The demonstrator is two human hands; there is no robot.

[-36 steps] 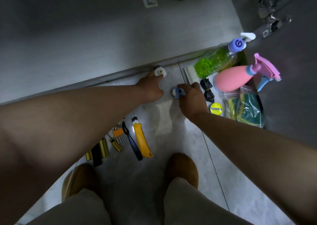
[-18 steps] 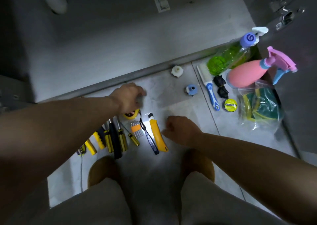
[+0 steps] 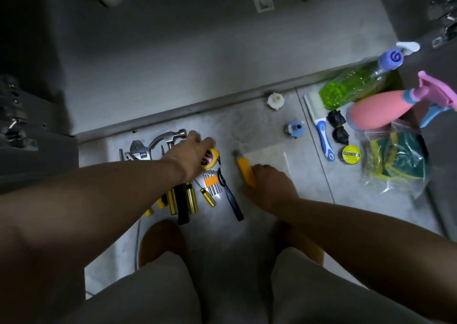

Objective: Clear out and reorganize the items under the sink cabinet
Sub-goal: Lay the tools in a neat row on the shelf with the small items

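Observation:
Tools lie in a row on the tiled floor (image 3: 309,187) before the open sink cabinet (image 3: 197,51). My left hand (image 3: 189,154) reaches over them and holds a yellow tape measure (image 3: 210,159), its fingertips near the hammer (image 3: 170,135). My right hand (image 3: 269,184) grips a yellow utility knife (image 3: 243,169), blade end pointing away from me. Between my hands lie a hex key set (image 3: 212,182) and a black-handled tool (image 3: 231,201). Screwdrivers (image 3: 190,200) and a wrench (image 3: 138,150) lie partly under my left forearm.
To the right lie a white fitting (image 3: 275,100), a blue fitting (image 3: 295,128), a brush (image 3: 321,130), a green bottle (image 3: 353,86), a pink spray bottle (image 3: 378,111), a tape roll (image 3: 351,154) and a bag of sponges (image 3: 395,165). My knees and slippers fill the foreground.
My right hand moved onto the yellow utility knife, gripped it and shifted it right, away from the black-handled tool. My left hand stays over the tape measure, fingers now reaching further forward.

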